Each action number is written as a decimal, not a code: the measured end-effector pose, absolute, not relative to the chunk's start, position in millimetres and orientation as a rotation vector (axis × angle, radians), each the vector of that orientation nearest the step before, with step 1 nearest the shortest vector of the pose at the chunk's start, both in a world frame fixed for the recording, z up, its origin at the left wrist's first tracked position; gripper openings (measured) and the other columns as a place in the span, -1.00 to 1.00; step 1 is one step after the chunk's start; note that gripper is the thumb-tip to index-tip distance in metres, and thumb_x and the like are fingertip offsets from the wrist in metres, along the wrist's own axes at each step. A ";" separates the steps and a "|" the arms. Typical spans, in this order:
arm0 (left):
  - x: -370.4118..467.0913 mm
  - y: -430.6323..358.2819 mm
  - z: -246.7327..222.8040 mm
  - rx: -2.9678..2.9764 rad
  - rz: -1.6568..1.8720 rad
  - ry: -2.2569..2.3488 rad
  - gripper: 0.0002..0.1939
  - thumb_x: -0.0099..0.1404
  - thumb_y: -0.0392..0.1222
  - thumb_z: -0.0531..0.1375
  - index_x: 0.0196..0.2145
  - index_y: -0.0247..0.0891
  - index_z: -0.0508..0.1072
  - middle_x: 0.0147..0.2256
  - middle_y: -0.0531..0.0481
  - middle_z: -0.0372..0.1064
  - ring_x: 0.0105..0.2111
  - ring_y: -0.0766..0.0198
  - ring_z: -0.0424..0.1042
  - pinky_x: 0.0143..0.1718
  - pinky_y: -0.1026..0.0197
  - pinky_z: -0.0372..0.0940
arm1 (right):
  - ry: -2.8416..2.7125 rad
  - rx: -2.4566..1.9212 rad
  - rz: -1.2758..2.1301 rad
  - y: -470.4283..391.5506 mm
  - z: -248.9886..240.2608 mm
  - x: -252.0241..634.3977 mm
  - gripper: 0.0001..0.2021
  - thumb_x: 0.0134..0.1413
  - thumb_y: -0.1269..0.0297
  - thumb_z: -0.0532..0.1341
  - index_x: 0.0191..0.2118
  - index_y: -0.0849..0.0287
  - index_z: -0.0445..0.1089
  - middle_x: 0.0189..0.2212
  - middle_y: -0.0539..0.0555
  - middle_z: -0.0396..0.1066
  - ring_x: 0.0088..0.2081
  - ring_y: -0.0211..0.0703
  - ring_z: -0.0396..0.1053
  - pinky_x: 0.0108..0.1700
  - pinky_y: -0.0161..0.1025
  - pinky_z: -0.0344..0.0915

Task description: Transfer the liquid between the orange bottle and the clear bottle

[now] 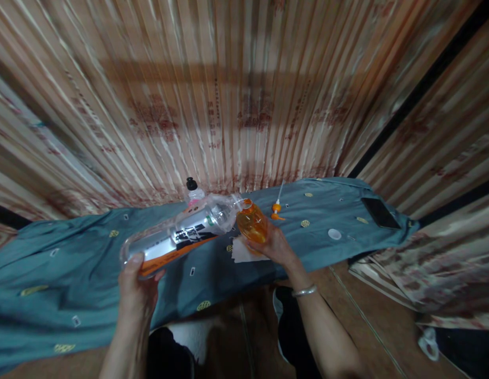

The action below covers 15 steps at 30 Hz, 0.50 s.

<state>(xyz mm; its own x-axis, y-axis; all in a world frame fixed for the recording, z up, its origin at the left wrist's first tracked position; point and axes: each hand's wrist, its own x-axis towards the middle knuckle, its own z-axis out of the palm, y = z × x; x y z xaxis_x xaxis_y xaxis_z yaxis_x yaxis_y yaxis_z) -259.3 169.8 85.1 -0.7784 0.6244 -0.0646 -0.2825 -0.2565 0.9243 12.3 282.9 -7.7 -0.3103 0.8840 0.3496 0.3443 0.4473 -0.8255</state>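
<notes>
Clear plastic catches the light first: a big bottle with a silver, black and orange label, slanting above the teal cloth. Its long axis runs from the base, near the person and to the left, to the mouth, farther off and to the right. The person's left hand is curled round the base end, thumb on top. The right hand, a bangle at its wrist, is wrapped round an orange bottle, whose open neck tips away and slightly leftward. The two mouths meet so closely I can't tell whether they touch.

Just beyond, an orange pump top lies with its tube pointing toward the curtain. Paper shows beneath the right hand, which partly covers it. Behind the big bottle's shoulder, a black-capped bottle is half hidden. Rightward are a pale disc and, farther along, a dark phone.
</notes>
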 end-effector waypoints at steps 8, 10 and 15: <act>-260.2 168.8 84.2 0.420 2.072 1.420 -0.65 -0.35 -0.02 0.37 -0.59 -0.12 0.33 -0.54 0.09 0.36 -0.49 0.26 0.30 -0.81 0.42 0.04 | -1.859 -1.063 0.814 282.4 -6.9 11.9 -0.23 0.03 0.23 0.47 0.38 0.04 0.31 0.17 0.16 0.63 0.16 0.22 0.62 0.27 0.19 0.54; -260.3 169.6 83.4 0.424 2.072 1.419 -0.65 -0.35 -0.02 0.37 -0.61 -0.12 0.31 -0.54 0.09 0.36 -0.49 0.26 0.30 -0.81 0.42 0.04 | -1.860 -1.054 0.817 282.2 -5.3 12.2 -0.24 0.02 0.23 0.48 0.37 0.04 0.33 0.17 0.16 0.63 0.16 0.23 0.62 0.26 0.17 0.55; -261.4 169.8 81.8 0.441 2.065 1.420 -0.66 -0.33 -0.02 0.37 -0.61 -0.13 0.32 -0.50 0.08 0.40 -0.48 0.27 0.32 -0.79 0.42 0.10 | -1.855 -1.062 0.810 281.6 -3.9 12.7 -0.21 0.02 0.23 0.49 0.39 0.06 0.32 0.19 0.17 0.62 0.16 0.22 0.63 0.28 0.14 0.54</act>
<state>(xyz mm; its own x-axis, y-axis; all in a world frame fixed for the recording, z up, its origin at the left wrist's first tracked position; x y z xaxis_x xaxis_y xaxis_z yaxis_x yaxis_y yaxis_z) -261.4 169.8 81.8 -0.7723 0.6328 -0.0567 -0.2793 -0.2580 0.9249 12.7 281.6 -3.9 -0.2985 0.8916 0.3406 0.3566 0.4352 -0.8267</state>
